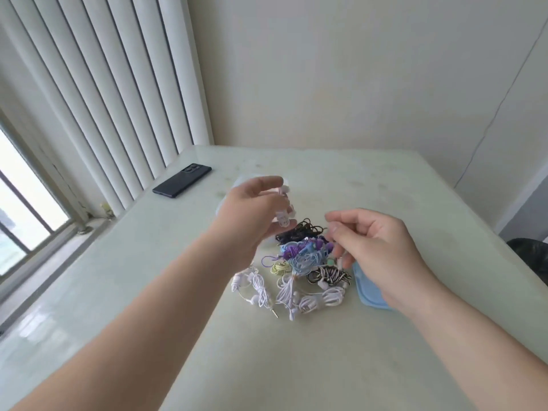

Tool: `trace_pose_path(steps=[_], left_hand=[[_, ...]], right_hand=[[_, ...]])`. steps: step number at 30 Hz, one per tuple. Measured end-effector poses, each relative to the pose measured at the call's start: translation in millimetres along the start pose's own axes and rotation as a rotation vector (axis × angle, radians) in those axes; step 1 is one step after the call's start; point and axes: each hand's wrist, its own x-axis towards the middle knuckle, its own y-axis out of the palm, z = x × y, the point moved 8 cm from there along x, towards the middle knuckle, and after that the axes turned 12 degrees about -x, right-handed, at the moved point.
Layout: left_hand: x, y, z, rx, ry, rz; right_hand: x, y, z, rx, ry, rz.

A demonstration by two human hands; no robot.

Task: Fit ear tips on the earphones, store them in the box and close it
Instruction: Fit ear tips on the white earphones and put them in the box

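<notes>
My left hand (pixel 252 212) is raised above the table and grips a coiled white earphone set (pixel 283 213), its buds showing above and below my fingers. My right hand (pixel 373 250) hovers to the right with fingers loosely curled; whether it pinches anything is unclear. Between and below the hands lies a pile of bundled earphones (pixel 299 271): white, black, purple, blue, yellow and striped ones. A light blue lid (pixel 366 295) lies flat under my right wrist. A clear box (pixel 234 188) is mostly hidden behind my left hand.
A black phone (pixel 182 180) lies at the table's far left edge, near the vertical blinds and a window. The pale green table (pixel 296 366) stretches toward me. A dark object (pixel 530 256) sits past the right edge.
</notes>
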Motion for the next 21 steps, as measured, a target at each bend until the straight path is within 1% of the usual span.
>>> trace_pose_path(steps=[2, 4, 6, 10, 12, 14, 16, 19, 21], left_hand=[[21.4, -15.2, -24.6, 0.366, 0.084, -0.035], [42.3, -24.6, -37.5, 0.717, 0.131, -0.053], [61.5, -29.0, -33.8, 0.907, 0.111, -0.030], [83.4, -25.1, -10.7, 0.987, 0.050, 0.028], [89.2, -24.9, -5.1, 1.017, 0.046, 0.032], [91.0, -27.4, -9.7, 1.060, 0.078, 0.029], [86.4, -26.9, -20.0, 1.129, 0.159, 0.035], [57.7, -15.5, -44.2, 1.254, 0.356, 0.056], [29.3, -4.7, -53.5, 1.262, 0.449, 0.115]], right_hand=[[11.2, 12.3, 11.7, -0.018, -0.017, 0.043], [20.1, 22.8, 20.9, -0.036, -0.029, 0.076], [25.9, 32.2, 25.6, -0.045, -0.031, 0.103], [33.3, 39.3, 27.1, -0.063, -0.026, 0.107], [35.0, 36.2, 24.4, -0.081, -0.019, 0.097], [35.8, 31.5, 21.6, -0.091, -0.016, 0.086], [35.6, 25.7, 17.8, -0.093, -0.020, 0.066], [32.4, 21.0, 13.6, -0.107, -0.014, 0.065], [27.1, 22.6, 10.7, -0.122, -0.007, 0.092]])
